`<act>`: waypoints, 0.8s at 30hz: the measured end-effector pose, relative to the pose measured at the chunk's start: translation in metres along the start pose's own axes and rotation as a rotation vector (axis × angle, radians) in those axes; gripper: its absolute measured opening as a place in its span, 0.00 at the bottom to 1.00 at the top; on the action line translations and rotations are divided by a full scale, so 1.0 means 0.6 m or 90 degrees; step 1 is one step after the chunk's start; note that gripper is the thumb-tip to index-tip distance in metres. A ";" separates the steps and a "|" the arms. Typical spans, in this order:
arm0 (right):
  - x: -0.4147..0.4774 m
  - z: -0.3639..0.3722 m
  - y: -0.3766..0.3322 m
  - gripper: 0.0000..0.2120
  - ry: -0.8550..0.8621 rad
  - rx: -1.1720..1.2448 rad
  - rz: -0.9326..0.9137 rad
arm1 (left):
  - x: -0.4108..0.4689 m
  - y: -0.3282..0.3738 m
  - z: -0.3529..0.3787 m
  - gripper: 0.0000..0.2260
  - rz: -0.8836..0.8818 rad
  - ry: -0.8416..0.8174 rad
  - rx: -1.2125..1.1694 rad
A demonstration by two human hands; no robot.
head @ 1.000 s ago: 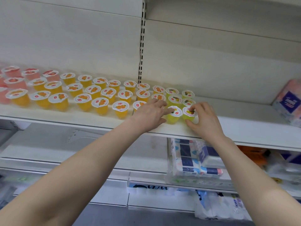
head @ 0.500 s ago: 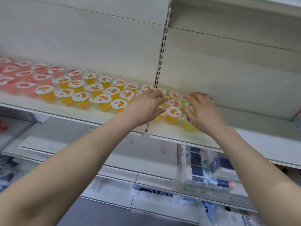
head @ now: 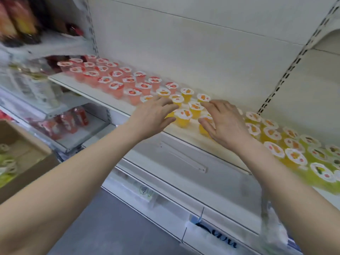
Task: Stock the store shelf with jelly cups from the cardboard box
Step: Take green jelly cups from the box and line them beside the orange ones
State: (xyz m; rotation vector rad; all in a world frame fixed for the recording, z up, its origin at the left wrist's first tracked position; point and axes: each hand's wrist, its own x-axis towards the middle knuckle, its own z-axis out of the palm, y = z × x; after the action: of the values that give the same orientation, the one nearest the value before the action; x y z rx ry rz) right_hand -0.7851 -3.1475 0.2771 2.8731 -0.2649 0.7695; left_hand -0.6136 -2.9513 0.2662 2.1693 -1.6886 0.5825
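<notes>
Rows of jelly cups stand on the white shelf: pink ones to the left, orange ones in the middle, yellow-green ones at the far right. My left hand hovers with spread fingers just left of the orange cups. My right hand is spread over orange cups to their right, covering a few. Neither hand grips a cup. The cardboard box sits at the left edge with green cups inside.
Bottles and red packs fill the lower shelves to the left. Dark bottles stand on the upper left shelf. A slotted upright rises behind the cups at right. Grey floor lies below.
The view has swung sharply left, bringing the pink cups and the box into sight. Both hands have shifted left along the shelf, off the yellow-green cups to the orange ones.
</notes>
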 end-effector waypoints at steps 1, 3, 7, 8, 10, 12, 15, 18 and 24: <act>0.023 0.015 -0.032 0.23 0.006 0.007 -0.016 | -0.021 -0.032 -0.009 0.21 -0.009 -0.001 0.005; 0.065 0.042 -0.096 0.24 0.010 0.020 -0.044 | -0.060 -0.097 -0.025 0.21 -0.026 -0.006 0.012; 0.151 0.097 -0.229 0.24 -0.001 0.045 -0.094 | -0.145 -0.230 -0.061 0.21 -0.060 -0.011 0.036; 0.173 0.111 -0.264 0.24 -0.007 0.055 -0.106 | -0.169 -0.266 -0.070 0.20 -0.076 -0.017 0.038; 0.212 0.139 -0.333 0.24 -0.011 0.075 -0.125 | -0.216 -0.332 -0.088 0.19 -0.108 -0.032 0.048; 0.247 0.170 -0.401 0.24 -0.008 0.093 -0.139 | -0.265 -0.392 -0.106 0.19 -0.130 -0.045 0.058; 0.297 0.221 -0.501 0.23 -0.005 0.132 -0.167 | -0.338 -0.470 -0.134 0.19 -0.176 -0.060 0.066; 0.340 0.276 -0.596 0.23 -0.023 0.170 -0.219 | -0.414 -0.544 -0.148 0.18 -0.252 -0.075 0.069; 0.413 0.397 -0.767 0.22 -0.071 0.246 -0.318 | -0.566 -0.674 -0.149 0.18 -0.428 -0.089 0.085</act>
State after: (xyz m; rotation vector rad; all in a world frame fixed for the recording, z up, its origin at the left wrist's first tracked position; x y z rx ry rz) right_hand -0.3634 -2.7787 0.1514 3.1192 0.6359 0.6125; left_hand -0.3042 -2.5252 0.1676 2.7149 -0.8823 0.3613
